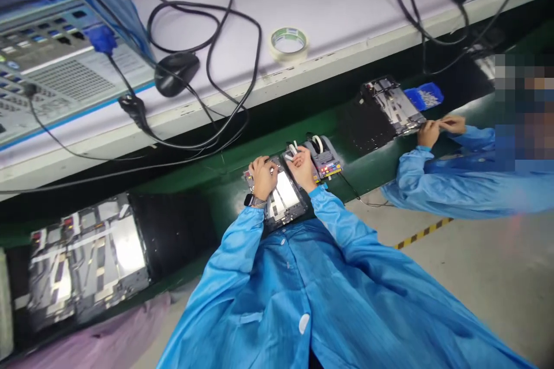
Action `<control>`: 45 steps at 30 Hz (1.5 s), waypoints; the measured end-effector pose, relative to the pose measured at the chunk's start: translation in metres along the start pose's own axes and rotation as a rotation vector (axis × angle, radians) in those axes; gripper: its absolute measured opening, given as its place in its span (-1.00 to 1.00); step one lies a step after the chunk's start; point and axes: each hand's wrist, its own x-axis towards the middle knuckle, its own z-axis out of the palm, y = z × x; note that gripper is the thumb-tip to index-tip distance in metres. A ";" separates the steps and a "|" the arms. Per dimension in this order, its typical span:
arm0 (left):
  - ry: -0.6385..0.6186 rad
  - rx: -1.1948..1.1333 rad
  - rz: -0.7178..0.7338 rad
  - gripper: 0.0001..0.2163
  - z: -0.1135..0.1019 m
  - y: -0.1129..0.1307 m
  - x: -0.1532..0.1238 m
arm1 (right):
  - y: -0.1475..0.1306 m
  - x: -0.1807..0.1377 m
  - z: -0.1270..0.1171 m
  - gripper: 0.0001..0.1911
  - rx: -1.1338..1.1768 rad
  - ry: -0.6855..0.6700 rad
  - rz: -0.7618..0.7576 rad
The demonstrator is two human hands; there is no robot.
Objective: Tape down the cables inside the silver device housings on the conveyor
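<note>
The panel (283,199), a flat metal-framed assembly with a bright rectangular area, lies on the green tabletop (225,184) directly in front of the person, below both hands. The left hand (263,177), with a watch (253,200) on the wrist, is curled over the near-left part of the panel; its fingers cover the contact point, so it cannot be determined whether it is gripping anything. The right hand (302,168) rests at the panel's far edge, its fingers closed on a small white strip (294,150). A tape dispenser (324,155) stands just beyond the panel, beside the right hand. A second panel (86,259) lies well to the left of the panel. A third panel (389,106) lies to the right of the panel, with a blue tray (424,96) of small parts beyond it. The co-worker's hands (441,130) work at that third panel's edge. Beyond the panel, a raised shelf (329,11) carries a tape roll (289,43), a mouse (176,73) and black cables (261,46).
</note>
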 end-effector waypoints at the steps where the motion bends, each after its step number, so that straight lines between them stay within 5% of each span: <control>1: -0.002 -0.006 -0.004 -0.83 -0.001 0.000 0.000 | 0.000 0.004 0.004 -0.34 -0.070 -0.044 -0.029; 12: -0.047 -0.017 -0.054 -0.87 -0.004 -0.002 0.002 | 0.002 0.028 0.002 -0.09 -0.508 -0.370 -0.333; 24: -0.116 -0.025 -0.063 -0.90 -0.003 -0.008 0.011 | -0.037 0.041 -0.007 0.00 -0.820 -0.594 -0.578; 28: -0.143 -0.037 -0.137 -0.94 -0.001 -0.012 0.017 | -0.039 0.041 -0.003 0.01 -0.816 -0.619 -0.569; 35: -0.260 -0.080 -0.331 -0.56 -0.008 -0.018 0.036 | -0.033 0.060 -0.006 -0.18 -0.496 -0.588 -0.319; 40: -0.385 -0.060 -0.440 -0.46 -0.016 -0.020 0.049 | -0.033 0.069 -0.004 -0.25 -0.456 -0.909 -0.176; 45: -0.466 -0.054 -0.451 -0.45 -0.018 -0.027 0.056 | -0.037 0.072 0.014 -0.17 -0.619 -1.010 -0.181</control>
